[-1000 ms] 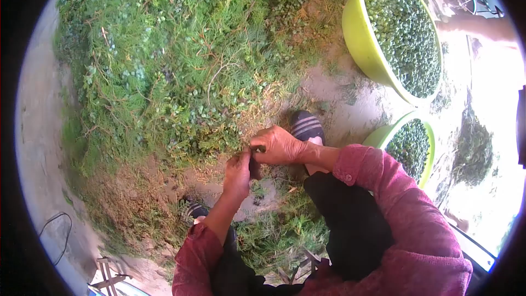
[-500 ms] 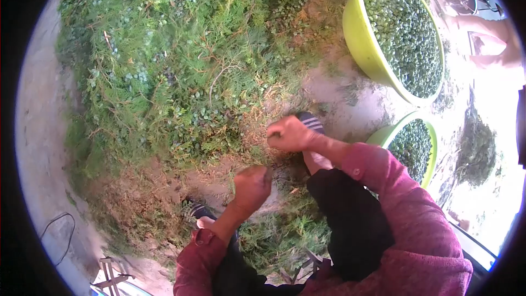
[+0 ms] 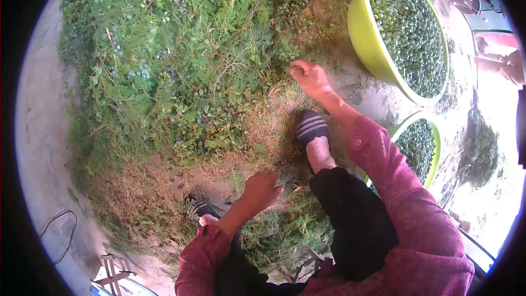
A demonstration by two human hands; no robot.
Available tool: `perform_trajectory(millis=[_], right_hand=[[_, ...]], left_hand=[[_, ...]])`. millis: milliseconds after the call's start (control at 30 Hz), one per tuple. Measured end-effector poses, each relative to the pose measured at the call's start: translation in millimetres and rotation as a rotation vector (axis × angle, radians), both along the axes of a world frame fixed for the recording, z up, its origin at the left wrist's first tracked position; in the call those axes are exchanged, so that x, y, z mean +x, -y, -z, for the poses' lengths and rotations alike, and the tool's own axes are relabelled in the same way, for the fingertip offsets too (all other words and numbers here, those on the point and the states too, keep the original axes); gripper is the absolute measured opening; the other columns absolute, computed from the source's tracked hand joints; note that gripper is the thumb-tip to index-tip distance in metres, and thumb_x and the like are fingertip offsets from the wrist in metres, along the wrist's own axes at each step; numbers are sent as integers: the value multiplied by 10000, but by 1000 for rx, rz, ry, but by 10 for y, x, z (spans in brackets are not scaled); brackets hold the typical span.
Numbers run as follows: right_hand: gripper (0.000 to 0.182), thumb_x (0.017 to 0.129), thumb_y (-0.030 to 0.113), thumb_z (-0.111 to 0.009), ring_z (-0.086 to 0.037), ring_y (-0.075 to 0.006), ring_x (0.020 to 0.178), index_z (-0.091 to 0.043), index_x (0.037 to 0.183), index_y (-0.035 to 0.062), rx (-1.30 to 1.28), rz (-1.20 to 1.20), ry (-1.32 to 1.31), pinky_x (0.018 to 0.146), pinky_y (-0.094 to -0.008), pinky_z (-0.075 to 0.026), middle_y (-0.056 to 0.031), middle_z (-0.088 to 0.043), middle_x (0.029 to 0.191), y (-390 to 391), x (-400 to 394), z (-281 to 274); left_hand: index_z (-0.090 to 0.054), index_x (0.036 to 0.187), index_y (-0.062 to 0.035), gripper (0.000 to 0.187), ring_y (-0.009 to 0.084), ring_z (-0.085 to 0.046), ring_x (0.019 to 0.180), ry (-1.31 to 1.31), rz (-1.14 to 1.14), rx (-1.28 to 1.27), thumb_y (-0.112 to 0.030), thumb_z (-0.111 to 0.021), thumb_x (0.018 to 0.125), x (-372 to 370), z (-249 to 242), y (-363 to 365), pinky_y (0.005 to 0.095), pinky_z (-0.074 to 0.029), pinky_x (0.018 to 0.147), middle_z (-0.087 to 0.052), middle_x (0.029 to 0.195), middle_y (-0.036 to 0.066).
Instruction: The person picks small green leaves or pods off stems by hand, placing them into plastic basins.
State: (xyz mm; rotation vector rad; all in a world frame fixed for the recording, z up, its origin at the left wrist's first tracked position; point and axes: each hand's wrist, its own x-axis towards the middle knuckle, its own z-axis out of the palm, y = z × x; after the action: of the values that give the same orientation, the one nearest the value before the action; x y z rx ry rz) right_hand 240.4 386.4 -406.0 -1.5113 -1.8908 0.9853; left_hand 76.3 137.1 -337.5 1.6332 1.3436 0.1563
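Evergreen branches [image 3: 164, 66] carrying small blue-green cones lie in a broad heap on the ground, filling the left and middle of the view, with brownish, drier bits along the near edge. At far left, a dark cable [image 3: 68, 235] loops on the pale floor beside the heap, and a small wooden frame [image 3: 112, 275] stands near the lower edge. Next comes the left shoe [image 3: 203, 208], dark with pale stripes, partly covered by the left forearm. The left hand [image 3: 261, 189] hovers over the littered ground below the heap, back upward, its fingers loosely bent and thumb apart from them; whether it has hold of anything cannot be told. Loose green sprigs [image 3: 290, 233] lie between the legs. The right hand [image 3: 311, 79] reaches out at the right edge of the heap, fingers curled toward the thumb; how fully they close, and whether a sprig is between them, is unclear. Below it rests the right shoe [image 3: 312, 127], also dark and striped. Farther right, a large yellow-green basin [image 3: 364, 38] is filled with green cones [image 3: 411, 35], and a smaller green basin [image 3: 437, 156], partly behind the right sleeve, holds more. Near the right edge, part of another person [image 3: 499, 66] shows, blurred.
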Motion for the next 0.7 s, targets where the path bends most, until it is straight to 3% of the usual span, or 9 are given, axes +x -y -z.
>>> perform_trajectory(millis=[33,100,133,233,367,433,700], right_hand=[[153,787,207,-567,-562,-190,544,-582,787,55,-3,4,2,510,-331,-440,-108,-598,653,46,28,49],[114,755,192,-553,-595,-288,604,-583,777,84,-21,-230,362,559,-395,-462,-147,-595,682,182,80,100],[100,747,189,-534,-587,-337,648,-578,763,100,-68,-290,324,591,-412,-470,-137,-603,706,284,104,52],[103,745,191,-542,-593,-321,668,-581,774,100,-119,-511,296,617,-405,-474,-144,-599,718,491,309,-26],[128,741,195,-554,-594,-314,706,-597,810,96,-76,-494,354,647,-397,-471,-154,-600,757,410,618,-176],[170,733,203,-574,-591,-318,734,-605,847,81,-227,-333,293,669,-385,-469,-163,-603,791,303,595,-471],[270,748,221,-583,-597,-324,773,-589,989,102,-161,-231,346,670,-387,-473,-188,-603,834,154,167,-315]], left_hand=[[-547,858,-50,286,317,-545,792,-22,26,-22,-265,-649,698,11,3,-2,415,-444,683,-529,814,124],[-543,854,-49,286,317,-546,792,-3,44,-10,-267,-646,700,41,11,40,417,-446,677,-530,817,125],[-540,850,-47,286,318,-546,792,14,56,4,-269,-642,702,43,20,54,419,-447,670,-531,820,126],[-543,854,-47,286,316,-549,788,-15,94,-34,-276,-634,708,43,45,89,418,-451,661,-530,813,128],[-545,862,-50,291,315,-552,786,-27,104,-53,-281,-632,709,32,46,94,415,-451,663,-533,808,127],[-550,868,-52,292,316,-552,781,5,79,6,-282,-632,709,23,94,131,415,-451,663,-537,805,130],[-556,876,-52,289,318,-549,773,1,85,-1,-279,-632,713,0,59,94,413,-449,659,-539,807,133]])
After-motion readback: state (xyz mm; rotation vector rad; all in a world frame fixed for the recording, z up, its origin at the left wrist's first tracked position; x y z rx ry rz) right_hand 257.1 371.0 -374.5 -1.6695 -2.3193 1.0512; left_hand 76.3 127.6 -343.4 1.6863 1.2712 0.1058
